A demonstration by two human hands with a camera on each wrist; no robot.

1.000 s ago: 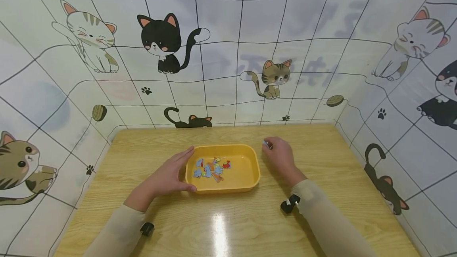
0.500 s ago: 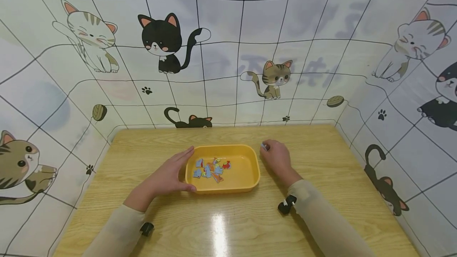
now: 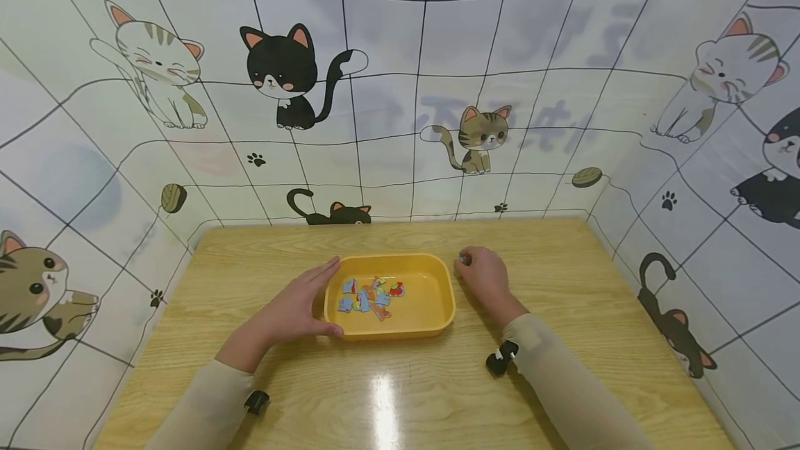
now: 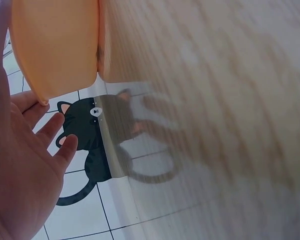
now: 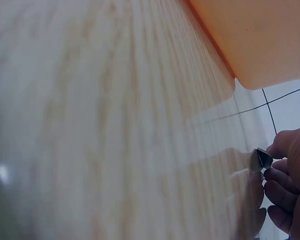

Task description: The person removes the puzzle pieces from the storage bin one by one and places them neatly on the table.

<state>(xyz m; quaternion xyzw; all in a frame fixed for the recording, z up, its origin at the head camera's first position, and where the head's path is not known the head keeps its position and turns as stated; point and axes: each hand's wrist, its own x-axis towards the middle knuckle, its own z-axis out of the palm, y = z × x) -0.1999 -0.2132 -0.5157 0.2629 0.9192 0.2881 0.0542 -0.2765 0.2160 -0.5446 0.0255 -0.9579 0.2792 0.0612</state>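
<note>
A yellow plastic tray [image 3: 431, 304] stands on the wooden table, and several small jigsaw pieces [image 3: 362, 299] in blue, orange and red lie in its left half. My left hand [image 3: 300, 303] spans the tray's left end, thumb at the front rim and fingers at the back corner. In the left wrist view, fingertips of the left hand [image 4: 32, 135] meet the tray's rim [image 4: 44, 100]. Right of the tray, my right hand [image 3: 484, 273] pinches a small puzzle piece [image 3: 464, 259], mostly covered by the fingers. The right wrist view shows this piece [image 5: 261, 159] low over the table.
The wooden table [image 3: 300, 394] meets a wall [image 3: 387, 110] printed with cartoon cats behind the tray, and walls rise at both sides. Black wrist cameras sit on both sleeves.
My right hand has shifted slightly left toward the tray, and less of the puzzle piece shows between its fingers. The left hand, tray and pieces inside stay put.
</note>
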